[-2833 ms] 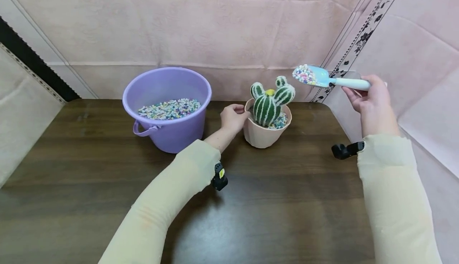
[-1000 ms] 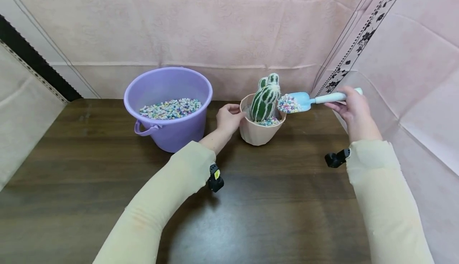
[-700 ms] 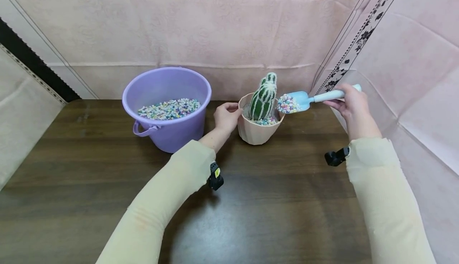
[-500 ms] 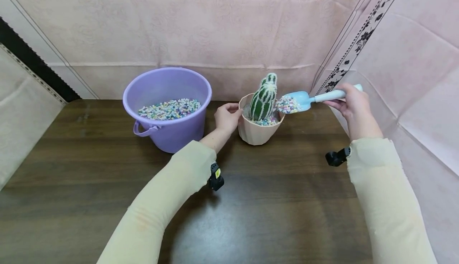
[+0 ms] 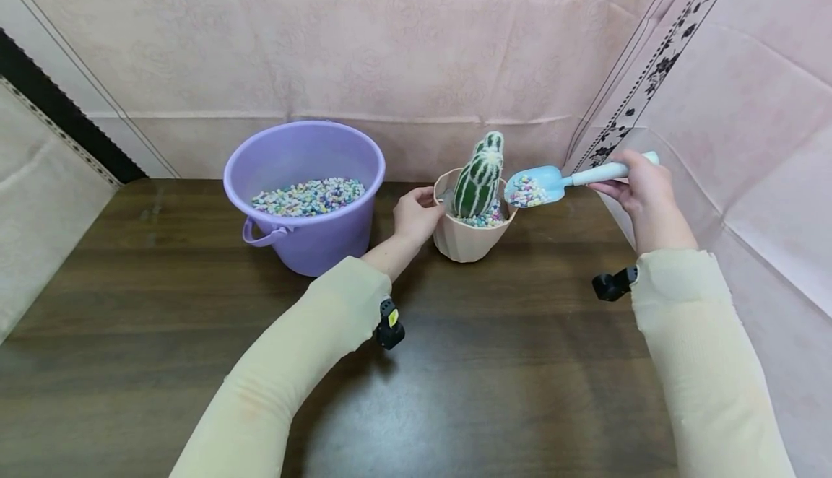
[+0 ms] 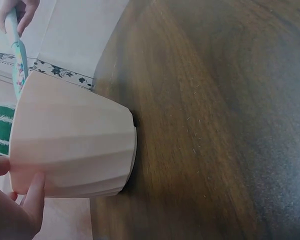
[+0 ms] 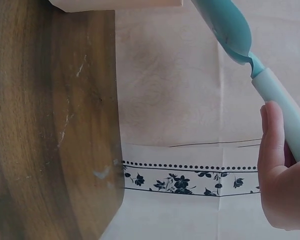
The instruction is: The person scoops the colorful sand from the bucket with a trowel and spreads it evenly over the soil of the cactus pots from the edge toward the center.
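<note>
While left fingers [image 6: 35,197] pinch pot [image 5: 464,245], right fingers [image 7: 274,137] grip scoop [image 5: 554,183] beside cactus [image 5: 478,189].

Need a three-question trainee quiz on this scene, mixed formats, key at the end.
1. True or false: the left hand grips the rim of the purple bucket.
2. Multiple choice: the right hand holds the blue scoop by its
A) blade tip
B) handle
C) blade edge
3. Short answer: in or on which three things do the small multicoloured bits show?

Key:
1. False; it pinches the pale pot at its rim.
2. B
3. The bucket, the pot and the scoop.
</note>
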{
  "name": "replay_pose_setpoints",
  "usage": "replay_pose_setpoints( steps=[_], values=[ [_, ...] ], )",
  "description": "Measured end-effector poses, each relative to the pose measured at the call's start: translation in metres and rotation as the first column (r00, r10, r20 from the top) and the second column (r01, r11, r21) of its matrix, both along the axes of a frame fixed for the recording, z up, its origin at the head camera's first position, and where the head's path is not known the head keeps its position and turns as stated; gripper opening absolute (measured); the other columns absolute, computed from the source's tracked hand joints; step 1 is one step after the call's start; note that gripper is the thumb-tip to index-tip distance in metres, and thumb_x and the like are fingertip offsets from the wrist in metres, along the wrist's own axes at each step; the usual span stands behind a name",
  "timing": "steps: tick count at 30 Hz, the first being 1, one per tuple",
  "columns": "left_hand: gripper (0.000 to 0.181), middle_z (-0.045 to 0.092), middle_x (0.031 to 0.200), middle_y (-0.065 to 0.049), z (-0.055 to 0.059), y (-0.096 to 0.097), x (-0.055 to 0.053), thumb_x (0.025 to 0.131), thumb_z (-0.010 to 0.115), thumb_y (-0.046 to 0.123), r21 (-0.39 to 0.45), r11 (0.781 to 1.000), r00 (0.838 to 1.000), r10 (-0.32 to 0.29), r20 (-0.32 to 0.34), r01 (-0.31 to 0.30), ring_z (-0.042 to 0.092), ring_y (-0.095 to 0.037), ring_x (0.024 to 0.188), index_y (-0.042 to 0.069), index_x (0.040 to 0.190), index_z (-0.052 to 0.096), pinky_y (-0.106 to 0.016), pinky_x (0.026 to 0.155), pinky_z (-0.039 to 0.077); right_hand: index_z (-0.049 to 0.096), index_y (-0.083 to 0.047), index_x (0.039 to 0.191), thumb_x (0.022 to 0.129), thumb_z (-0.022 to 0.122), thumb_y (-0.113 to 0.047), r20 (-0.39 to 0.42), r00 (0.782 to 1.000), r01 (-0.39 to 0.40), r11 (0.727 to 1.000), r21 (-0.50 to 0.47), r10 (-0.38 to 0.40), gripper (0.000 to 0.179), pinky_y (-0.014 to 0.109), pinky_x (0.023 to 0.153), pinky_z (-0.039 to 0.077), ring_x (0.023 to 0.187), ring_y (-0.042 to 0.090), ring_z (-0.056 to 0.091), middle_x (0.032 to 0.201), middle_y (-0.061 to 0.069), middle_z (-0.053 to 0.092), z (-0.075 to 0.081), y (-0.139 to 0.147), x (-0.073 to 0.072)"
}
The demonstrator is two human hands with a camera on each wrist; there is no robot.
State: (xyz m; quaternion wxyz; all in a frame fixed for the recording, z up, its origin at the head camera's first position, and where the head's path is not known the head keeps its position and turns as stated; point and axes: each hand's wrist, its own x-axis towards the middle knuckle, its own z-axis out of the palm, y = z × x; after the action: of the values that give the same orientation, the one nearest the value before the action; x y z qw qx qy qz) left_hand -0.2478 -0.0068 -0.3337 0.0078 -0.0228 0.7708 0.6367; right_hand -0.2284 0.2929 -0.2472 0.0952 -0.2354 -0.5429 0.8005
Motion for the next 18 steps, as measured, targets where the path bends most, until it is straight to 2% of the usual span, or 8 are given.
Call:
replay_pose_setpoints(
  steps=[9,18],
  values=[
    [0.033,0.068,0.109,-0.016,-0.0024,0.0006,-0.0028,0.082,0.067,0.006,-0.004,0.998,0.998,0.055,-0.028,-0.055,0.064,-0.023,0.102,-0.001,0.114,0.064,-0.029,0.087,0.055,0.037,-0.009,0.097,0.085,0.055,-0.001,-0.029,1.000,0.011,0.999,0.044,-0.009,0.024,0.035,0.064,0.060,0.061,0.020,0.066,0.094,0.008,0.045,0.0029,-0.0042,0.0012],
    [0.030,0.069,0.106,-0.016,-0.0013,0.0010,-0.0010,0.083,0.066,0.009,-0.023,0.998,0.998,0.052,-0.018,-0.052,0.064,-0.023,0.101,-0.001,0.112,0.065,-0.028,0.085,0.055,0.036,-0.009,0.102,0.086,0.057,-0.006,-0.026,1.000,0.017,0.993,0.120,-0.014,0.026,0.032,0.064,0.059,0.060,0.017,0.066,0.100,0.008,0.041,0.0060,-0.0064,0.0009]
  ],
)
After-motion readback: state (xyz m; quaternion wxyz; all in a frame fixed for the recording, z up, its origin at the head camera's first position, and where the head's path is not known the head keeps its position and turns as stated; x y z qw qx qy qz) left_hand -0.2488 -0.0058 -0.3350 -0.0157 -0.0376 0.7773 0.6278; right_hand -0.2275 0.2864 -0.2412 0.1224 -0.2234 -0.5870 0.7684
